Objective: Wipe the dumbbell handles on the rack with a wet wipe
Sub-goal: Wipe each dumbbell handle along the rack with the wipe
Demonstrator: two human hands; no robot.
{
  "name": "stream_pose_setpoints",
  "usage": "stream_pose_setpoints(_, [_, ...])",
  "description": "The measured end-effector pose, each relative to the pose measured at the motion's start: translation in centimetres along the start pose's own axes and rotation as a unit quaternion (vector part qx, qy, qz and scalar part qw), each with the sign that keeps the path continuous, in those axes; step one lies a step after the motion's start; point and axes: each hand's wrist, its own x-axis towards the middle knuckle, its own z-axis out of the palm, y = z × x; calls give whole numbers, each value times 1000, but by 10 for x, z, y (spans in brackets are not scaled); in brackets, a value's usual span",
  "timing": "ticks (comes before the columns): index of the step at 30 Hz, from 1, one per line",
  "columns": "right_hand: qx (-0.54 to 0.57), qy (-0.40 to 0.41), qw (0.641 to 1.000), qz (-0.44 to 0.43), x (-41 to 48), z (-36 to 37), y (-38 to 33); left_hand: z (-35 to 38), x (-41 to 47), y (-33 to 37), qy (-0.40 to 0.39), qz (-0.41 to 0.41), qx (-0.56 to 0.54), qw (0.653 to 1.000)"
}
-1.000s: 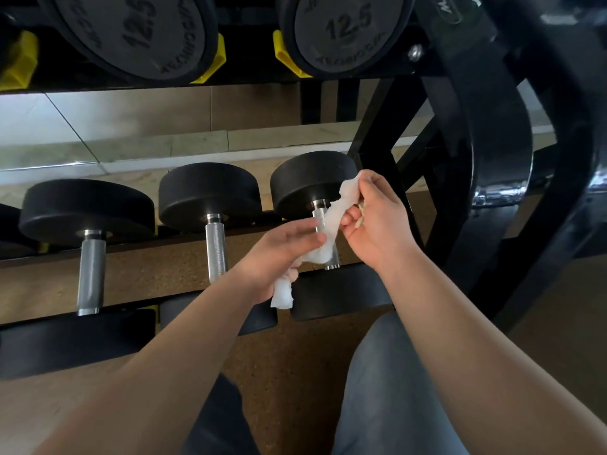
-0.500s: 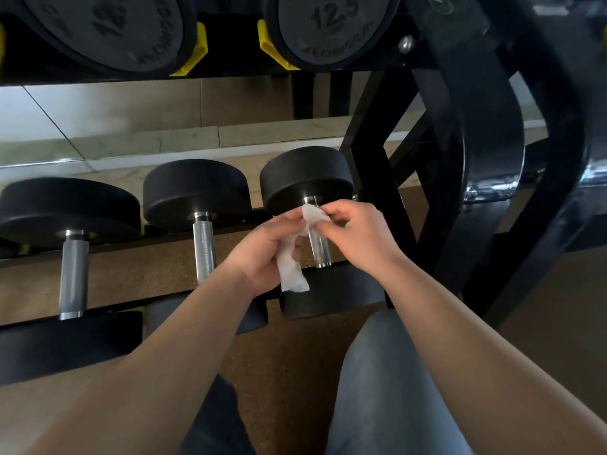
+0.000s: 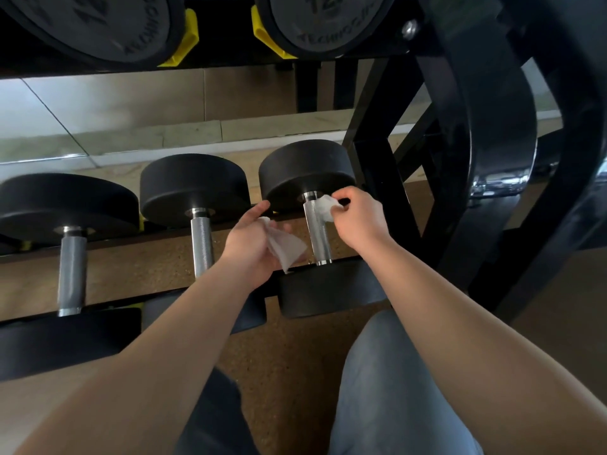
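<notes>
Count, lower tier: 3 dumbbells, lying side by side with handles running near to far. Left handle, middle handle and right handle are all bare knurled metal. Each has one black head at the far end and one at the near end.

Count, upper tier: 2 large black dumbbell heads seen end-on, with 2 yellow cradle pieces between them.

Count, wipe: 2 white patches are visible, a crumpled wipe piece and a flat wipe piece. I cannot tell whether they are one sheet or two.

Count, hands: 2, both with bare forearms.

Surface and room: a black steel rack frame rises just right of the right dumbbell. The floor is brown and speckled. A pale panelled wall stands behind the rack. One grey trouser knee shows at near centre.

Right hand: the fingers are curled in and the fingertips pinch the crumpled wipe piece. That piece lies against the right side of the right handle, at its far end just under the far head.

Left hand: it sits between the middle and right handles. The fingers are loosely curled, and the thumb and fingers hold the flat wipe piece, which hangs out to the right of the palm. Its free edge lies just beside the right handle; contact cannot be judged.
</notes>
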Motion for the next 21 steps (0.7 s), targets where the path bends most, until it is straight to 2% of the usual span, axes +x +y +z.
stream_pose_setpoints(2, [-52,-49,997,-6,4,2,1,1,2,0,30,-21,-26,999])
stream_pose_setpoints(4, [-136,-159,978,0,5,5,3,0,4,1,23,-51,-32,998])
stream_pose_setpoints(6, [-215,-234,948,8,4,4,4,-2,11,1,19,-60,38,997])
stream_pose_setpoints(8, [-239,-264,934,7,4,0,6,-2,17,0,18,-45,81,996])
stream_pose_setpoints(10, [-209,-254,944,9,7,-3,10,-5,21,-3,3,-25,113,993])
stream_pose_setpoints(12, [-123,-186,975,13,9,0,11,-7,25,-6,-2,-19,140,990])
stream_pose_setpoints(15, [-64,-95,991,-70,5,6,8,0,28,-8,-7,-32,104,994])
stream_pose_setpoints(18, [-104,-121,976,-150,-3,2,9,10,33,-8,-13,-40,125,991])
stream_pose_setpoints(21, [-158,-213,955,-135,-3,-14,10,16,37,-4,2,-58,138,989])
